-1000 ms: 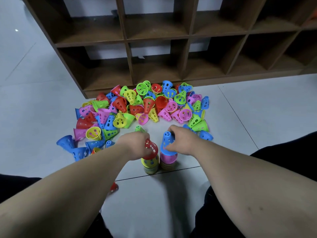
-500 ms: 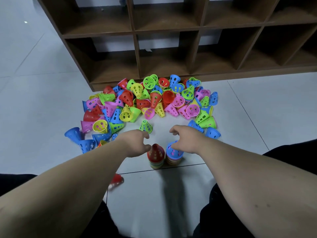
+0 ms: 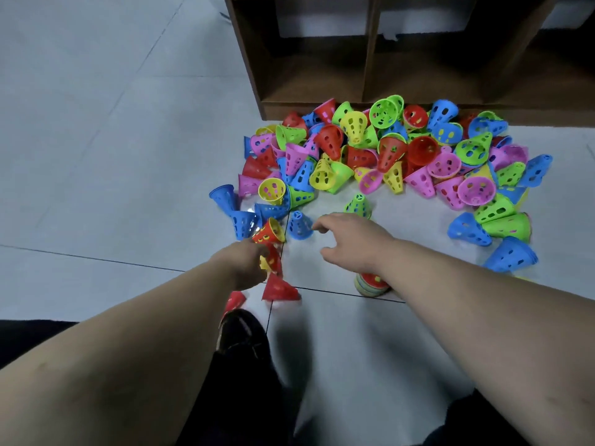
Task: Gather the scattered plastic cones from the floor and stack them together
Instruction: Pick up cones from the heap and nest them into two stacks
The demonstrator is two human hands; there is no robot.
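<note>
From my remote seat I watch two bare hands reach out over the grey tiled floor [image 3: 96, 188]. The left grip [image 3: 244, 265] is curled against a red-and-yellow cone [image 3: 273, 260], but the blur there is heavy (the whole patch smears). I cannot tell whether the fingers hold it or only touch it. Just beyond it, a red cone with a yellow rim [image 3: 269, 231] lies on its side. Just nearer to me, a plain red cone [image 3: 278, 289] sits on the floor.

The right grip [image 3: 351, 243] is released, fingers spread and holding nothing. Its forefinger is close to a small blue cone [image 3: 299, 225] that stands upright. An upright green cone [image 3: 359, 204] stands just past the knuckles.

Under the right wrist I see the stack [image 3: 370, 284], red on top with yellow and green rims below, partly hidden by the forearm. The main pile [image 3: 386, 156] of red, blue, green, yellow and pink cones lies beyond both hands. It rests against the foot of a brown shelf unit [image 3: 309, 75].
</note>
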